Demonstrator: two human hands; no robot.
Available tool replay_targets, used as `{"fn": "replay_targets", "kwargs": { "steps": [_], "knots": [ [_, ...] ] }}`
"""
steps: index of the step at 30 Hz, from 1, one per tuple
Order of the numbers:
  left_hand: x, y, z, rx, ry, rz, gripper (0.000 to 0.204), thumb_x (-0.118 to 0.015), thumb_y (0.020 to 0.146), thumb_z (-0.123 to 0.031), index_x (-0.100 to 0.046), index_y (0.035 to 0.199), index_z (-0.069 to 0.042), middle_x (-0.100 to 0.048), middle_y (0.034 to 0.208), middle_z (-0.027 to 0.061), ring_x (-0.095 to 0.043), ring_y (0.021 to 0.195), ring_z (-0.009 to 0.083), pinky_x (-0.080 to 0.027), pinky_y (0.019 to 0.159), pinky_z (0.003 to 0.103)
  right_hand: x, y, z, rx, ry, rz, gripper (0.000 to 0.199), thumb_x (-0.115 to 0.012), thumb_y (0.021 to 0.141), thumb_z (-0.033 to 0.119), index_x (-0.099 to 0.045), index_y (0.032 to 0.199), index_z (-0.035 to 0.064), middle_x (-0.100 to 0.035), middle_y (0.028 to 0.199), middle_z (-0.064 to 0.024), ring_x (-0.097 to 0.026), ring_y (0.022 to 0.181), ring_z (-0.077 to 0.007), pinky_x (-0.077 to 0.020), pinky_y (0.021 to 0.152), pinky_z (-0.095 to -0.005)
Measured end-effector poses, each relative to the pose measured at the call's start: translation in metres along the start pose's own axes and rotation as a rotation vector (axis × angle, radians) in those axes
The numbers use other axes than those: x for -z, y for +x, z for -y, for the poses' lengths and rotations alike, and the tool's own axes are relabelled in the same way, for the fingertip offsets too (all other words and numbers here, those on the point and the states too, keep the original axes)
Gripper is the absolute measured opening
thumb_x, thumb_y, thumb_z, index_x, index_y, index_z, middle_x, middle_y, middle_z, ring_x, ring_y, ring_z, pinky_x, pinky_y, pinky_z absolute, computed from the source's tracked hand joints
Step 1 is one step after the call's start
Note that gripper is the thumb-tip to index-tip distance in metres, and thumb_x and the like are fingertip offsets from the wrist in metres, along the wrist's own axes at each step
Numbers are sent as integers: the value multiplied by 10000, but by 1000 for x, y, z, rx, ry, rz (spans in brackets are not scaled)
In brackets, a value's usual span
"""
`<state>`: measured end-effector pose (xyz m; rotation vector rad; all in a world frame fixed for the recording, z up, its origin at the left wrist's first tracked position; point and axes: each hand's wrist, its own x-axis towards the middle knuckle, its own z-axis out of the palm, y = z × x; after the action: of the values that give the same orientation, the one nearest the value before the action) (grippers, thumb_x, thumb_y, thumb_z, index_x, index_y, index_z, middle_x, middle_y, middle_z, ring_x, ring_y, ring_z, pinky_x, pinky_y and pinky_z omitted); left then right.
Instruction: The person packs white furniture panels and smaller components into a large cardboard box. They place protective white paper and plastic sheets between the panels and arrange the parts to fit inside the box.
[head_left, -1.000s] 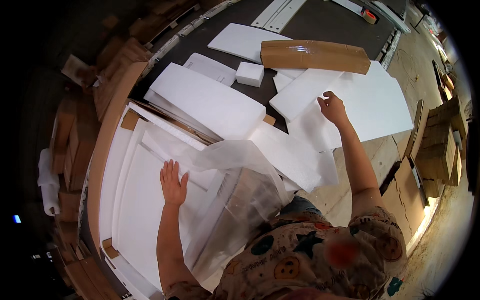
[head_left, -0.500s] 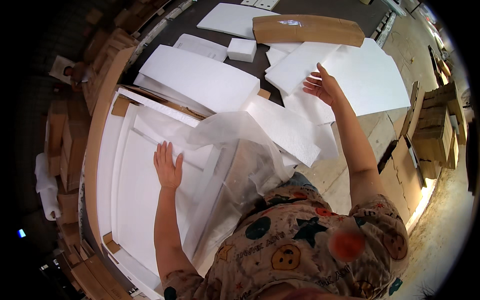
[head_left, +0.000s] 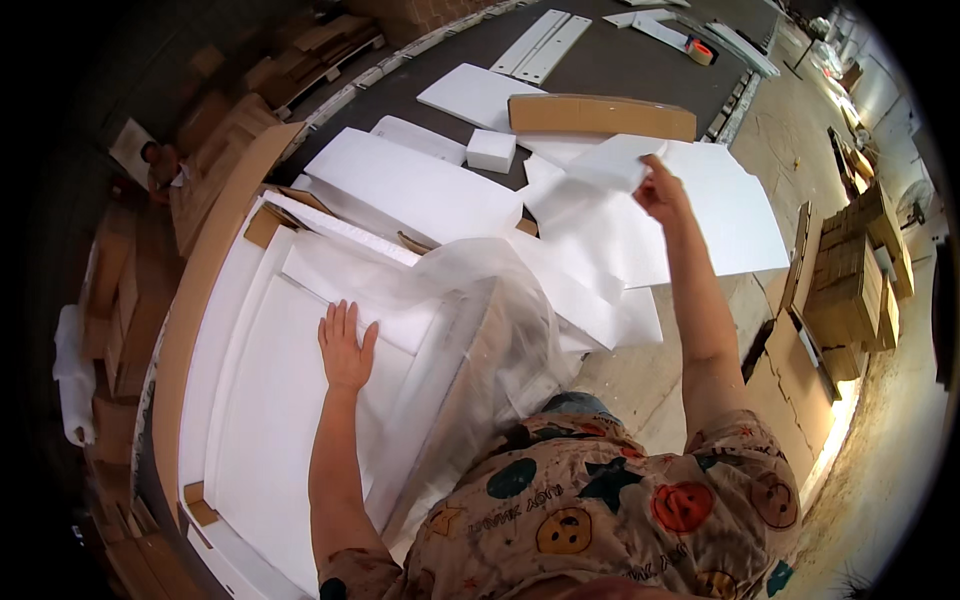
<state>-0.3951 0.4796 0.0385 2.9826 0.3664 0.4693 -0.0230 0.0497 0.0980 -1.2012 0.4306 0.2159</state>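
The thin white foam sheet (head_left: 603, 200) lies to the left of the right hand (head_left: 662, 190), its edge pinched between thumb and fingers. That arm reaches well forward, almost straight, toward the far right. The left hand (head_left: 346, 350) rests palm down, fingers extended and grasping nothing, on the white panel (head_left: 265, 360) in the open carton (head_left: 215, 260) at near left (crumpled translucent plastic wrap (head_left: 510, 335) sits to its right).
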Motion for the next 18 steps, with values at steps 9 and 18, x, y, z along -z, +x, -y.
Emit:
{"fn": "replay_targets", "kwargs": {
  "steps": [9,18],
  "knots": [
    [-1,-3,3,-27,-8,-84,506,-546,893,-378,-513,1235,-6,-467,1313,181,-355,1277,348,-232,1065,506,1,-98,64,30,-169,256,273,-680,766,293,-605,847,44,-603,758,-49,-582,654,-135,-518,616,-292],
    [-3,-5,6,36,26,-62,535,-480,911,-433,-526,1227,-5,-442,1339,189,-329,1306,343,-213,1080,492,-89,-239,31,232,-594,981,457,-532,892,226,-491,1275,-20,-602,1139,-131,-581,977,-157,-446,873,-274]
  ]
}}
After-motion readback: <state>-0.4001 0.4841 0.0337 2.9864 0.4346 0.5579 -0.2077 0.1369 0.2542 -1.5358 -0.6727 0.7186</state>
